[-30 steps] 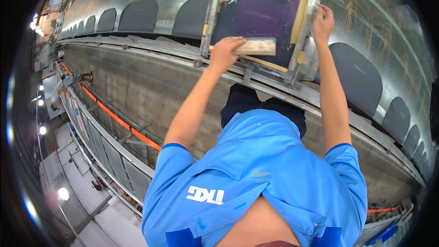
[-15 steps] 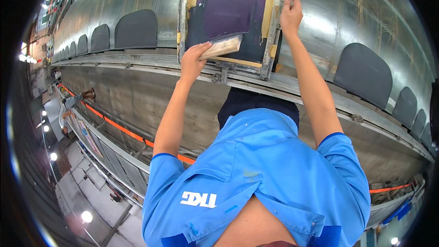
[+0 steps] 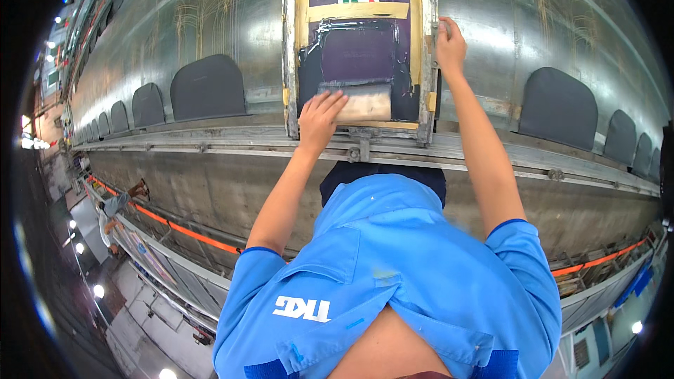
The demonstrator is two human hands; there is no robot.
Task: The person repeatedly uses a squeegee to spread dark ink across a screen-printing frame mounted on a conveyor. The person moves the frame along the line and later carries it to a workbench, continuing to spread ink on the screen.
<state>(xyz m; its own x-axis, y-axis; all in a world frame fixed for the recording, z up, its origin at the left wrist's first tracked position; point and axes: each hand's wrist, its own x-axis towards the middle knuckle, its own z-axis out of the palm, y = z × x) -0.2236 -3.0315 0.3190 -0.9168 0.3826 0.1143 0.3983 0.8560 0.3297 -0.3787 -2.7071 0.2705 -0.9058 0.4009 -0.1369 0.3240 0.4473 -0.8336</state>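
- The screen (image 3: 358,49) is deep purple inside a yellow taped border, with a small patch of green, white and red near its top.
- Its frame (image 3: 289,63) is dull grey metal, smeared yellow.
- The squeegee (image 3: 365,104) is pale beige, streaked with dark ink.
- The shirt (image 3: 400,288) is bright blue with darker blue cuffs and white lettering.
- The pallets (image 3: 208,88) are flat charcoal grey.
- The table (image 3: 175,21) is silvery, scuffed with yellowish swirls.
- An orange stripe (image 3: 175,228) runs below.
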